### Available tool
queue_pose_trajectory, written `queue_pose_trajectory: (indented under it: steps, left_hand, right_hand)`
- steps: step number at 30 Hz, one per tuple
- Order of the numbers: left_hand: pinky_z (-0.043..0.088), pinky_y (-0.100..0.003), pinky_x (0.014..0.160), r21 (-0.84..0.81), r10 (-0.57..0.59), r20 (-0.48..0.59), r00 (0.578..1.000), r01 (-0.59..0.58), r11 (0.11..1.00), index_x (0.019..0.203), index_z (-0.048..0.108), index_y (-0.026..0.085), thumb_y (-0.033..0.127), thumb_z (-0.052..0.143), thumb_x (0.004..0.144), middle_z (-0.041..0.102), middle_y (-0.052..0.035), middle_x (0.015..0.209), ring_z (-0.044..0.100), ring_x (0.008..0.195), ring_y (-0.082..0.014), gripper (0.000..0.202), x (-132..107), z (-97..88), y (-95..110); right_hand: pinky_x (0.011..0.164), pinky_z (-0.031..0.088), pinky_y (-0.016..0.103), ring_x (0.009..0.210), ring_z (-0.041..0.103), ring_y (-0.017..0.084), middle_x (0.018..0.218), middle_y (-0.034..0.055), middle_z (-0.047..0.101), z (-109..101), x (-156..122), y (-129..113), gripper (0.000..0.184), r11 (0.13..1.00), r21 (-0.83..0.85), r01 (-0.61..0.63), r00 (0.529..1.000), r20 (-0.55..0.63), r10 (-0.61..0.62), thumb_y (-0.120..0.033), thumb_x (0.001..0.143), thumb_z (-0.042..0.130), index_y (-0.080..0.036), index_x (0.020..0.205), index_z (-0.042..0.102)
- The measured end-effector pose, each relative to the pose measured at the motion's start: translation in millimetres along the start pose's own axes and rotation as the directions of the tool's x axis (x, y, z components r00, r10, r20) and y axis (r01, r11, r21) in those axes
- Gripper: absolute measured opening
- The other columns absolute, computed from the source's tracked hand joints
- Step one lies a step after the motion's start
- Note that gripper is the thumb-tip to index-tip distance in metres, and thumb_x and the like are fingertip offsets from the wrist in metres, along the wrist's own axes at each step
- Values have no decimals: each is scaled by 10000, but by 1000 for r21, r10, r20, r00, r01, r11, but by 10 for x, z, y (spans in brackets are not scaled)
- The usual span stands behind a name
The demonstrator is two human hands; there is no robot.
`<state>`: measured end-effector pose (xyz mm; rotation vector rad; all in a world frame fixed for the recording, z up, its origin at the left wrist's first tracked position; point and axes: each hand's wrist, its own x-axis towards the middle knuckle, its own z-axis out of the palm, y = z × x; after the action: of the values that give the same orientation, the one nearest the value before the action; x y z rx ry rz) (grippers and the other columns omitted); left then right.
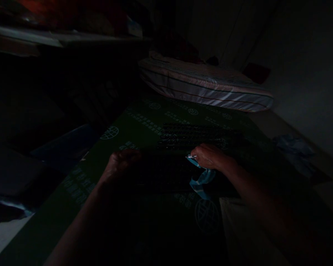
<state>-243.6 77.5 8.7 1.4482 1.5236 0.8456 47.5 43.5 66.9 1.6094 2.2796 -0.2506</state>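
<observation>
On the green mat [144,125]: a dark keyboard [194,135] lies flat, its rows of keys faintly visible, near the middle of the mat and directly in front of the person.
Mat surface: printed with pale globe marks and lines of text; it covers the floor area under both forearms.
Right hand [209,157]: rests over the near edge of the key rows, fingers closed in a narrow pinch around a small metal piece [191,157] whose bright tip points left.
Blue strip [202,181]: a light blue band of cloth or tape hangs from under the right hand and drapes down over the near side of the keyboard.
Left hand [122,162]: set at the left end of the keyboard, fingers curled downward; the scene is too dark to tell whether it grips anything or how far it is spread.
Hand spacing: the two hands are apart, with the dark body of the keyboard between them.
Mattress [205,83]: a striped, folded pad lies beyond the far edge of the mat.
Crumpled cloth [292,146]: a grey-blue heap lies on the floor to the right, well apart from the keyboard.
Lighting: very low; fine detail on the keys cannot be read.
</observation>
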Motion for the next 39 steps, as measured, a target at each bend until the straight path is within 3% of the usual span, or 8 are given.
queue_pose_trajectory:
  steps: [9,15,23,30,39]
  left_hand:
    - [455,-229,535,5,-8,39,999,8,1000,834,670,219,456,654,621,677,0,718,600,642,-172,319,12,-30,-61]
    - [470,-242,547,3,-48,10,999,48,999,806,675,209,429,673,578,681,-8,712,607,649,-184,317,-27,-23,35]
    - [457,-236,507,-58,-63,8,998,64,996,780,680,206,427,681,554,674,-9,680,600,611,-178,316,-37,11,51]
    - [461,-234,513,-17,-81,-5,997,81,997,815,672,208,413,670,564,674,-1,687,599,621,-178,324,-71,14,100]
    - [468,-242,546,-10,-47,11,999,47,999,841,665,215,429,667,597,673,-5,705,612,659,-189,325,-64,-3,34]
  right_hand:
    - [539,342,227,724,617,161,845,90,676,0,-34,-21,245,999,5,-33,999,21,33,-157,784,422,-178,844,660]
    - [547,344,226,741,622,165,841,97,679,-1,-18,-10,245,1000,18,-24,1000,9,24,-153,779,431,-170,849,665]
    - [556,353,228,775,632,182,886,99,683,-24,-15,-3,246,1000,8,-4,1000,-9,4,-149,759,445,-183,861,667]
    - [571,369,230,766,629,178,907,96,684,-67,41,19,260,999,-8,36,999,40,-35,-143,725,466,-182,875,674]
    - [571,365,226,775,619,167,909,91,683,-87,35,43,245,997,2,75,997,20,-75,-131,728,466,-183,855,669]
